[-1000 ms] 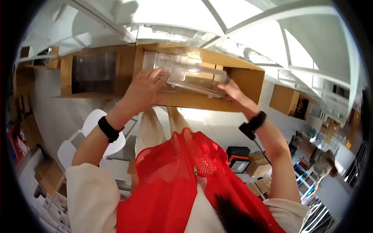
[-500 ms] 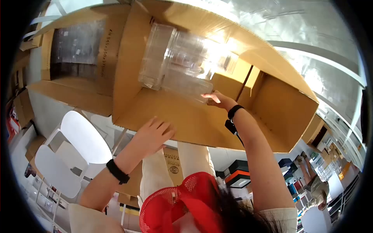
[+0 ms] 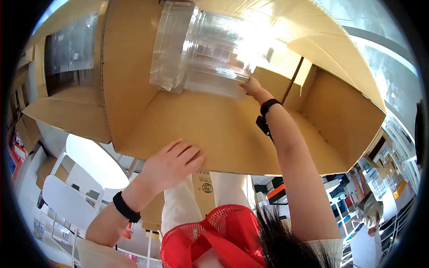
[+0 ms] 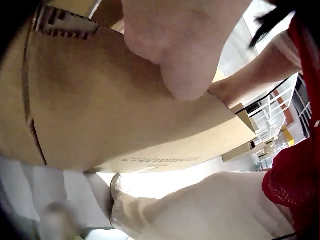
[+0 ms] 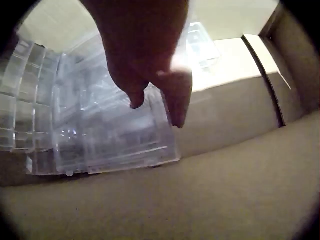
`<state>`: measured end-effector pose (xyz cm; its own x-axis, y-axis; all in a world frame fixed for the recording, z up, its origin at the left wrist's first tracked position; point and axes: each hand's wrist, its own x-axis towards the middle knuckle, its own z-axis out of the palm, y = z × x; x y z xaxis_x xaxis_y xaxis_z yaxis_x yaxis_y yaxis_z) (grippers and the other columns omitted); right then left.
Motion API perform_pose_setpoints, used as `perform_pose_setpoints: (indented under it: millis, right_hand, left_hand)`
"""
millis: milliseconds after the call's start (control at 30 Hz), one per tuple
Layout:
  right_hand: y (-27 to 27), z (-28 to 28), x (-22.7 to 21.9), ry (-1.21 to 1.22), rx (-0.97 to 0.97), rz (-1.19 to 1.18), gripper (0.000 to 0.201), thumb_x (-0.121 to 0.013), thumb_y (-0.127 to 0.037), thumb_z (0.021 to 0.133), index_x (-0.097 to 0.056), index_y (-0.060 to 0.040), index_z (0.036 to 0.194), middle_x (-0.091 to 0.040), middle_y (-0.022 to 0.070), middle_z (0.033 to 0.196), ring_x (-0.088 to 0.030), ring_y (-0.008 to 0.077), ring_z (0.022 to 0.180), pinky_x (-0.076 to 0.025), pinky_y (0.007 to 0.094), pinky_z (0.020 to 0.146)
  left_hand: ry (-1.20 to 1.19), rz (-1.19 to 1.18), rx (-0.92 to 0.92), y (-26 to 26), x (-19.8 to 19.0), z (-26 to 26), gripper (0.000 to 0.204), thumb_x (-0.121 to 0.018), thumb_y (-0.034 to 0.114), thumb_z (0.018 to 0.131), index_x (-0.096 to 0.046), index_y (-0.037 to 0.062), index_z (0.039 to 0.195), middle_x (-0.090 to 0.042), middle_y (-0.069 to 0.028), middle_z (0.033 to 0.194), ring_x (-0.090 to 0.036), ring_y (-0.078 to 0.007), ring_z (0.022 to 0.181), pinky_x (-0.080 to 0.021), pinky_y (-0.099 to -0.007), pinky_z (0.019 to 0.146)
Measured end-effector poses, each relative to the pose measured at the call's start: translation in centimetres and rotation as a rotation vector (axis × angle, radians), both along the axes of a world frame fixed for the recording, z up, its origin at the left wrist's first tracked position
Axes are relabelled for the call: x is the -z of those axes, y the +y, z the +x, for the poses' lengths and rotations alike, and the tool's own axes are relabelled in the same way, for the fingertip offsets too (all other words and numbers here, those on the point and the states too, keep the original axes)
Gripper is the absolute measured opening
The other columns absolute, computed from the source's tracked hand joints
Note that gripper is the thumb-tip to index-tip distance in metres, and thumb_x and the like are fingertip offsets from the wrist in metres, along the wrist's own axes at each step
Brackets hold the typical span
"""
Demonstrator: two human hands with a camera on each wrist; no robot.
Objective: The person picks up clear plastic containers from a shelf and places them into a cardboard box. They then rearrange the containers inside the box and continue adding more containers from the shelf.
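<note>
Two stacks of clear plastic containers (image 3: 201,49) sit inside the cardboard box (image 3: 214,129). Right hand (image 3: 251,88) reaches in, fingers extended onto the nearer stack. Left hand (image 3: 172,165) spread loose on the box flap. Placement looks nearly done; release remains.

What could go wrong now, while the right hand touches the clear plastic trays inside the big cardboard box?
1. The right hand touches only the edge of the plastic trays, so the stack may slide or tip.
2. The left hand rests open on the cardboard box flap without gripping it, so the box may shift.
</note>
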<state>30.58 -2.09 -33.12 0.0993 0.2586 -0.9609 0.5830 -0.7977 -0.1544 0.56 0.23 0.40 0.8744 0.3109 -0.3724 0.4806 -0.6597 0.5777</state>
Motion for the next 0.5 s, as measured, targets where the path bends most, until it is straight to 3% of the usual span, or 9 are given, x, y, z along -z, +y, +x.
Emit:
perform_pose_setpoints:
  millis: [67, 200, 267, 333, 400, 467, 500]
  right_hand:
    - [1.1, -0.5, -1.2, -0.107, -0.189, 0.032, 0.031, -0.056, -0.016, 0.088, -0.049, -0.0025, 0.114, -0.055, 0.0124, 0.109, -0.053, 0.0224, 0.097, -0.048, 0.0338, 0.078]
    - [2.9, -0.4, -7.3, -0.066, -0.291, 0.169, 0.031, -0.054, -0.02, 0.088, -0.048, -0.0014, 0.112, -0.055, 0.013, 0.107, -0.052, 0.0237, 0.093, -0.045, 0.0337, 0.079]
    - [3.5, 0.2, -11.8, -0.019, -0.327, 0.236, 0.031, -0.054, -0.022, 0.089, -0.048, -0.0009, 0.111, -0.054, 0.0133, 0.105, -0.051, 0.0243, 0.092, -0.043, 0.0337, 0.08]
    - [3.4, 1.2, -16.7, 0.059, -0.333, 0.306, 0.032, -0.053, -0.024, 0.089, -0.048, -0.0003, 0.11, -0.054, 0.0136, 0.104, -0.051, 0.025, 0.09, -0.042, 0.0337, 0.081]
    - [2.4, 2.6, -21.6, 0.194, -0.136, 0.31, 0.033, -0.052, -0.026, 0.09, -0.047, 0.0002, 0.109, -0.054, 0.0139, 0.103, -0.05, 0.0256, 0.088, -0.041, 0.0337, 0.081]
    - [1.7, 4.2, -26.2, 0.432, 0.505, 0.126, 0.028, -0.049, -0.022, 0.091, -0.052, 0.0035, 0.102, -0.057, 0.0135, 0.099, -0.052, 0.0237, 0.089, -0.041, 0.0372, 0.079]
    - [1.9, 4.3, -31.8, 0.379, 0.132, 0.295, 0.026, -0.051, -0.02, 0.089, -0.054, 0.0033, 0.101, -0.058, 0.0146, 0.1, -0.053, 0.0236, 0.088, -0.043, 0.0368, 0.076]
  left_hand:
    - [0.014, -0.044, -0.009, 0.0, -0.2, 0.0, 0.035, -0.055, 0.015, 0.075, -0.056, 0.0144, 0.11, -0.056, -0.0035, 0.113, -0.052, -0.0211, 0.105, -0.041, -0.0345, 0.092]
    - [0.089, -0.152, -0.005, 0.5, -1.0, -0.2, 0.038, -0.054, 0.014, 0.077, -0.054, 0.0141, 0.115, -0.053, -0.0067, 0.119, -0.05, -0.0227, 0.111, -0.039, -0.0368, 0.094]
    - [0.129, 0.03, 0.041, 0.5, -1.7, -0.2, 0.041, -0.054, 0.015, 0.078, -0.051, 0.0136, 0.119, -0.05, -0.0091, 0.123, -0.048, -0.0236, 0.113, -0.038, -0.0387, 0.096]
    - [0.121, 0.139, 0.034, 2.0, -5.1, 0.6, 0.044, -0.055, 0.016, 0.079, -0.048, 0.0126, 0.122, -0.048, -0.011, 0.126, -0.046, -0.0243, 0.115, -0.036, -0.0401, 0.097]
    - [0.055, 0.194, -0.016, 4.9, -9.8, 1.8, 0.046, -0.056, 0.017, 0.08, -0.046, 0.0109, 0.125, -0.046, -0.0124, 0.127, -0.045, -0.0247, 0.116, -0.034, -0.0412, 0.098]
    - [0.019, 0.199, -0.07, 7.7, -15.5, 2.2, 0.047, -0.057, 0.017, 0.081, -0.045, 0.0096, 0.126, -0.047, -0.0116, 0.127, -0.045, -0.0245, 0.116, -0.034, -0.0409, 0.098]
    - [0.001, 0.21, -0.099, 8.9, -18.5, 2.1, 0.048, -0.057, 0.018, 0.081, -0.044, 0.0089, 0.126, -0.047, -0.0111, 0.127, -0.046, -0.0244, 0.116, -0.033, -0.0408, 0.098]
